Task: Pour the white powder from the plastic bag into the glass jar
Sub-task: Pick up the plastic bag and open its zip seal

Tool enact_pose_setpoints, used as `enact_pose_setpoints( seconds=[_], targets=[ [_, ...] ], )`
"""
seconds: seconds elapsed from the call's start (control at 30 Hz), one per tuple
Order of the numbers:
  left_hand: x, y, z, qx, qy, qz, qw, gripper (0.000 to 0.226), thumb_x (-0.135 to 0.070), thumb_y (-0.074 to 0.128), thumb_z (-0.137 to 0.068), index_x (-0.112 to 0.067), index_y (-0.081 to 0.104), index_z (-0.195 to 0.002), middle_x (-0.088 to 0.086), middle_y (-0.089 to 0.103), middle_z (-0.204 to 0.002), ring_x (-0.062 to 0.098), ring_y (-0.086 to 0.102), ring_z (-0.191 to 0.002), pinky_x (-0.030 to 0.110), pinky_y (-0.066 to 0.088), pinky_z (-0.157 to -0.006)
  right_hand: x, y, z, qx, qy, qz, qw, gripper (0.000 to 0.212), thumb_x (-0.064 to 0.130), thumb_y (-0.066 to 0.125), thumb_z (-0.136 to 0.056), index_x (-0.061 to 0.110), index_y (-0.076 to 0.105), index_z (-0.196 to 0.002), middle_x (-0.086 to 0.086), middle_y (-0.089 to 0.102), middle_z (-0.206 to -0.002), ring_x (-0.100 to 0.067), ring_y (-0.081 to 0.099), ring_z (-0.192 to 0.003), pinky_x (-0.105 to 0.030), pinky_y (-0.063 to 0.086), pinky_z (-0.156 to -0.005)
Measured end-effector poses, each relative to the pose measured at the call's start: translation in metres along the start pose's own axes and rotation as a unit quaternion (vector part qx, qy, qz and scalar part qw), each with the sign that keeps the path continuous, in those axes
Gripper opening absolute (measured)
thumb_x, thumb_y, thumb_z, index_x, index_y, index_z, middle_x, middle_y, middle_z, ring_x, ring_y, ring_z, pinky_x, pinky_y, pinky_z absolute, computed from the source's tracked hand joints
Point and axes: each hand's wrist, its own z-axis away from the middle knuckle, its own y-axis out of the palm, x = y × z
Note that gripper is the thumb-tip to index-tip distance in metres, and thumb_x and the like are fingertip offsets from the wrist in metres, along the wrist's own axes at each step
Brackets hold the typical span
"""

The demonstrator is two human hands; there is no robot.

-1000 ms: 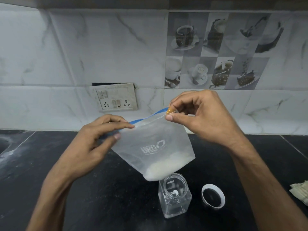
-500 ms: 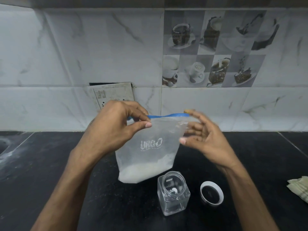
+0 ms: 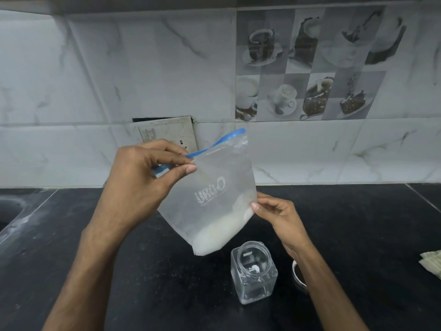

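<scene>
Two hands hold one thing in our single head view: a translucent plastic zip bag with a blue seal strip along its top and white lettering on its face, raised above the black stone counter. Our left hand pinches the bag's top edge at ten o'clock, thumb and fingers closed on the plastic just below the blue strip. Our right hand sits at three o'clock of the bag, its fingers closed on the bag's right edge low down. White powder lies heaped in the bag's lower corner, which points to six o'clock.

Just past that corner, toward five o'clock, a clear square-bodied glass jar stands upright and uncapped on the counter, apart from the bag; a few white specks show inside it. At three o'clock of the jar, a round white-rimmed lid lies on the counter, mostly hidden by our right forearm. A pale folded cloth rests at the counter's far right edge.
</scene>
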Motion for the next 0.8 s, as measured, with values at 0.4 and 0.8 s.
enact_pose_setpoints(
  seconds=[0.4,0.8],
  targets=[
    [0.009,0.001,0.014,-0.042,-0.023,0.054,0.997,0.008,-0.038,0.075,-0.079,-0.043,0.072,-0.084,-0.027,0.071,-0.1,-0.006,0.068,-0.089,0.011,0.052,-0.071,0.014,0.003,0.003,-0.057,-0.063,0.019,0.996,0.021,-0.01,0.07,-0.083,0.007,0.08,-0.09,0.002,0.077,-0.105,-0.004,0.07,-0.102,-0.016,0.053,-0.082],
    [0.018,0.023,0.027,-0.043,-0.067,0.076,0.994,0.02,-0.017,0.083,-0.079,-0.036,0.077,-0.081,-0.024,0.074,-0.094,-0.006,0.069,-0.088,0.003,0.047,-0.073,0.019,-0.007,0.0,-0.12,-0.084,0.057,0.988,0.026,-0.014,0.07,-0.08,0.01,0.08,-0.079,0.001,0.076,-0.096,-0.004,0.07,-0.093,-0.02,0.055,-0.081]
  ],
)
